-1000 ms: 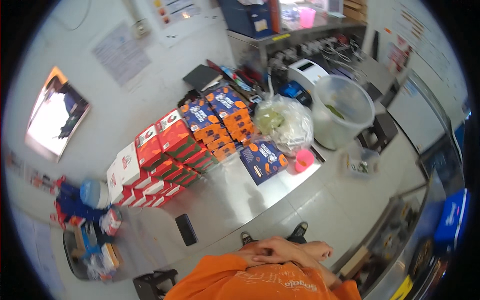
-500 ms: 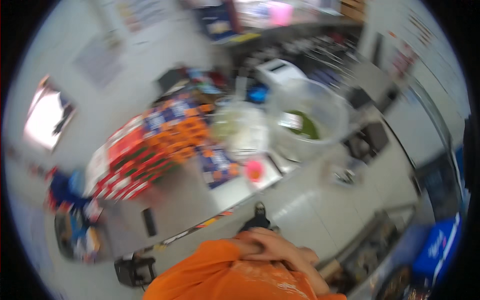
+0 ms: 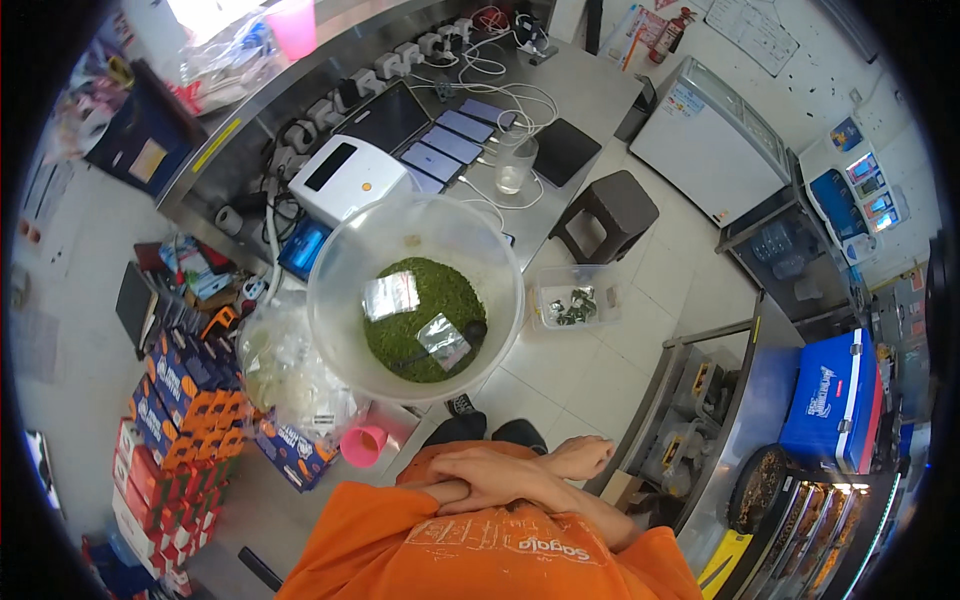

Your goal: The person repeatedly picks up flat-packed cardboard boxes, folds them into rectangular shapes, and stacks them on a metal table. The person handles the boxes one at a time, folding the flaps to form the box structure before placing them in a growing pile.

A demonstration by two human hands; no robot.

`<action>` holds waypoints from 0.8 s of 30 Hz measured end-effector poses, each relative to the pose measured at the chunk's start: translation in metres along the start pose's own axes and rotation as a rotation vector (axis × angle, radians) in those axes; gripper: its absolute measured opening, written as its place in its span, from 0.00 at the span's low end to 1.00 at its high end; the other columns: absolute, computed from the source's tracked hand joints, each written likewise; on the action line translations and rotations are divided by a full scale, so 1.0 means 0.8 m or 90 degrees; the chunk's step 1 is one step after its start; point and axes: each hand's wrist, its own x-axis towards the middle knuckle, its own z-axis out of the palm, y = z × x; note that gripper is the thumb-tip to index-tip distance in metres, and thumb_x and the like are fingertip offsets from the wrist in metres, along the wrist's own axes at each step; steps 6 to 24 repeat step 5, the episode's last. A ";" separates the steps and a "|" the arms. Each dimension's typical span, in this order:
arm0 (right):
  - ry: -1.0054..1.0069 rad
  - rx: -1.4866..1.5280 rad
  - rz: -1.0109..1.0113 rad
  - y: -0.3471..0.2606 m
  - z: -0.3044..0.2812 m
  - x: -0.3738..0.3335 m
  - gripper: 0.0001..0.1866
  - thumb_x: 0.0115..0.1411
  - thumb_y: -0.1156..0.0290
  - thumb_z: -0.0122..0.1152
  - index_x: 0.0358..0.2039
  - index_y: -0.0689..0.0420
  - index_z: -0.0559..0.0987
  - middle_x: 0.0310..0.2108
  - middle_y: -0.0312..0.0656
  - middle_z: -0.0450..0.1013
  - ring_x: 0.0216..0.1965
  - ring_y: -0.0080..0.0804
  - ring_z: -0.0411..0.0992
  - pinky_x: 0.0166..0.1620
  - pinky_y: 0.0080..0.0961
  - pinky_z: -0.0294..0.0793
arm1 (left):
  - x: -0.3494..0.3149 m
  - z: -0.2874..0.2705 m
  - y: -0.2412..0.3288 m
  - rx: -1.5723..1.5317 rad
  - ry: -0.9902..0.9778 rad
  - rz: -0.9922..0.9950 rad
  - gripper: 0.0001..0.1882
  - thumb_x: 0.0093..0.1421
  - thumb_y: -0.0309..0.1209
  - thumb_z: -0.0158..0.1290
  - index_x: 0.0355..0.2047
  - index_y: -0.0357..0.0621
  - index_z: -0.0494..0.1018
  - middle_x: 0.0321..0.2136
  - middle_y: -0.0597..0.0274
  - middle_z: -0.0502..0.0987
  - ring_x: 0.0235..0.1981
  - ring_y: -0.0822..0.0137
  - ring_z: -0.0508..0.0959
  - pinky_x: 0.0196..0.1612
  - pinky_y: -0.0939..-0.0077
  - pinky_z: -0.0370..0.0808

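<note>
My arms are crossed in front of my orange shirt. My right hand (image 3: 482,474) is wrapped over my left forearm (image 3: 447,492). My left hand (image 3: 582,457) comes out on the right side, its fingers curled with nothing visible in them. Ahead of me stands a big translucent tub (image 3: 500,215), partly filled with chopped green leaf (image 3: 432,283). Two small clear bags, one silvery white (image 3: 391,296) and one with a printed label (image 3: 443,341), lie on the leaf. A dark scoop (image 3: 474,331) is partly sunk in it. Closest to my arms on the table is a pink cup (image 3: 363,445).
A white device (image 3: 352,178) with a dark display stands behind the tub. Several phones (image 3: 464,125) on cables lie beyond it. Stacked boxes (image 3: 185,440) and clear bags (image 3: 300,370) occupy the left. A stool (image 3: 605,215) and plastic bin (image 3: 577,299) stand on the floor; a blue cooler (image 3: 825,400) is right.
The view has turned right, so the tub and boxes sit farther left in the picture. The blur has cleared. My arms stay crossed, with my right hand still over my left forearm.
</note>
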 end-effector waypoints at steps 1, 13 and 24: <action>-0.086 -0.022 0.092 -0.005 -0.018 0.008 0.23 0.54 0.54 0.69 0.39 0.60 0.75 0.39 0.50 0.74 0.44 0.50 0.73 0.43 0.40 0.72 | 0.002 -0.008 -0.002 0.008 -0.027 0.020 0.14 0.59 0.29 0.51 0.46 0.42 0.71 0.44 0.50 0.76 0.47 0.49 0.76 0.47 0.55 0.74; 0.045 -0.067 -0.016 0.030 -0.045 0.019 0.22 0.56 0.51 0.68 0.39 0.54 0.74 0.29 0.52 0.73 0.35 0.51 0.74 0.37 0.39 0.72 | 0.028 -0.044 -0.039 0.040 -0.077 0.001 0.17 0.58 0.32 0.56 0.48 0.42 0.71 0.50 0.44 0.74 0.51 0.48 0.75 0.52 0.57 0.72; 0.045 -0.067 -0.016 0.030 -0.045 0.019 0.22 0.56 0.51 0.68 0.39 0.54 0.74 0.29 0.52 0.73 0.35 0.51 0.74 0.37 0.39 0.72 | 0.028 -0.044 -0.039 0.040 -0.077 0.001 0.17 0.58 0.32 0.56 0.48 0.42 0.71 0.50 0.44 0.74 0.51 0.48 0.75 0.52 0.57 0.72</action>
